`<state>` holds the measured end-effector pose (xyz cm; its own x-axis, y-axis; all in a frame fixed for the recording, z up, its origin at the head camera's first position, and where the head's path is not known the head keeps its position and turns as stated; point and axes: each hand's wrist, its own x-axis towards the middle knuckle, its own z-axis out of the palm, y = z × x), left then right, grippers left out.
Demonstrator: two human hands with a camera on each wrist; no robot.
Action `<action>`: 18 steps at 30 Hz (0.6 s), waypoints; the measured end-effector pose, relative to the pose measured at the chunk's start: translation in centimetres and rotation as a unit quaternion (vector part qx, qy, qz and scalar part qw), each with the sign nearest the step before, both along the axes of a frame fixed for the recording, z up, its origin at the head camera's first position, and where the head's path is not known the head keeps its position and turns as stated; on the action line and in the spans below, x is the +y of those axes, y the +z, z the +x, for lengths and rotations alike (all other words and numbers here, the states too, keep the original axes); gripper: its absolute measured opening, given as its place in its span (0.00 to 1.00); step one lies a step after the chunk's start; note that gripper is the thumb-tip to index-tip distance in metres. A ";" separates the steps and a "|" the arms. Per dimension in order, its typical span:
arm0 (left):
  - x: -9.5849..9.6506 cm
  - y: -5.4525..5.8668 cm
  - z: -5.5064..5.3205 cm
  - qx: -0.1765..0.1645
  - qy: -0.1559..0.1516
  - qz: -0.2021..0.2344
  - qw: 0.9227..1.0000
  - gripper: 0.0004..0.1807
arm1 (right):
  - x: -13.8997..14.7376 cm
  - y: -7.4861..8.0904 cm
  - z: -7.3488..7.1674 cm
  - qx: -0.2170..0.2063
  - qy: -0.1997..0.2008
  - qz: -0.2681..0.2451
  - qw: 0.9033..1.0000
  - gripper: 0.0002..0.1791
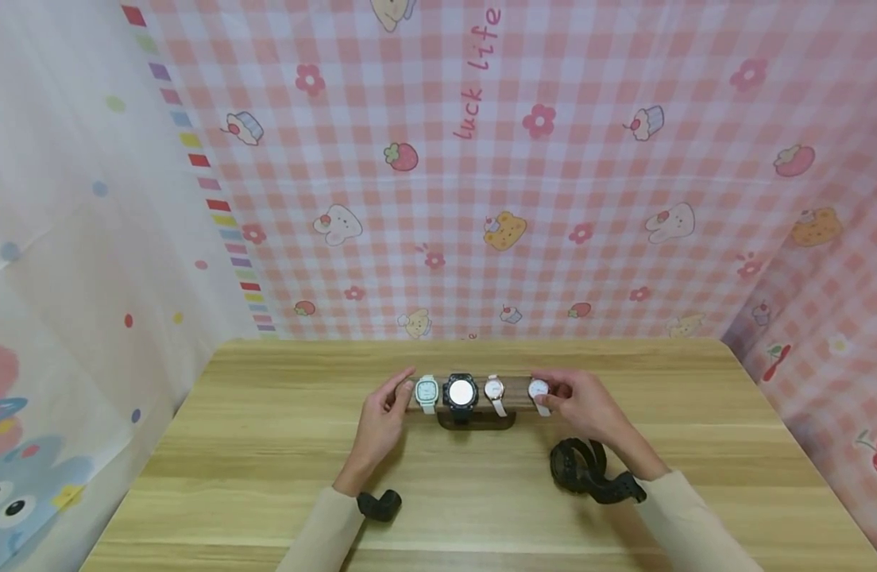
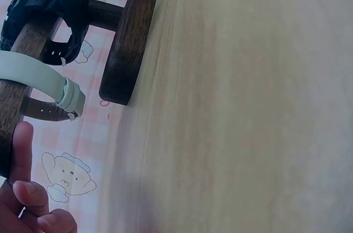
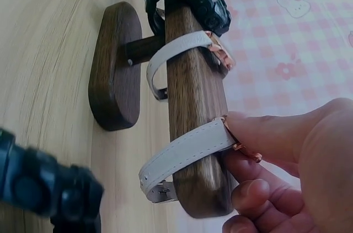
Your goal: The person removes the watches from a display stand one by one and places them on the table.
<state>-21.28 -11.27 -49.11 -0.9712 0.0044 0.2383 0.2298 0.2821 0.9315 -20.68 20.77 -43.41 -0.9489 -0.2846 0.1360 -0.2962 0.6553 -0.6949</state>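
A dark wooden watch stand (image 1: 519, 394) carries several watches along its bar. My left hand (image 1: 383, 423) holds the bar's left end beside a pale green square watch (image 1: 427, 390); one finger lies along the wood in the left wrist view. Next to that watch sits a chunky black watch (image 1: 461, 392), then a small white-strapped watch (image 1: 494, 388). At the right end, my right hand (image 1: 584, 403) pinches the rose-gold case of another white-strapped watch (image 3: 190, 147) between thumb and finger. Its strap loops around the bar.
A black strapped object with a round part (image 1: 569, 465) is near my right wrist; a dark blurred object (image 3: 47, 186) shows in the right wrist view. A black device (image 1: 379, 506) is on my left wrist. A patterned cloth (image 1: 553, 278) hangs behind the wooden table (image 1: 281, 445).
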 end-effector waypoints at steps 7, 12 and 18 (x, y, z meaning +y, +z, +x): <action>0.3 2.1 1.3 0.007 -0.002 -0.001 1.000 0.17 | 1.0 -0.1 0.2 0.004 -0.013 -0.005 1.000 0.20; 0.3 2.1 1.3 0.007 -0.001 -0.003 1.000 0.17 | 1.4 -0.2 0.4 0.006 -0.021 -0.009 1.000 0.20; 0.2 2.0 1.2 0.008 -0.005 -0.005 1.000 0.17 | 1.9 -0.3 0.5 0.009 -0.037 -0.010 0.999 0.19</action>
<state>-20.12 -11.02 -47.16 -0.9671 0.0166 0.2538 0.2476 0.2888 0.9248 -20.20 22.67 -43.72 -0.9646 -0.2114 0.1579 -0.2602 0.6618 -0.7031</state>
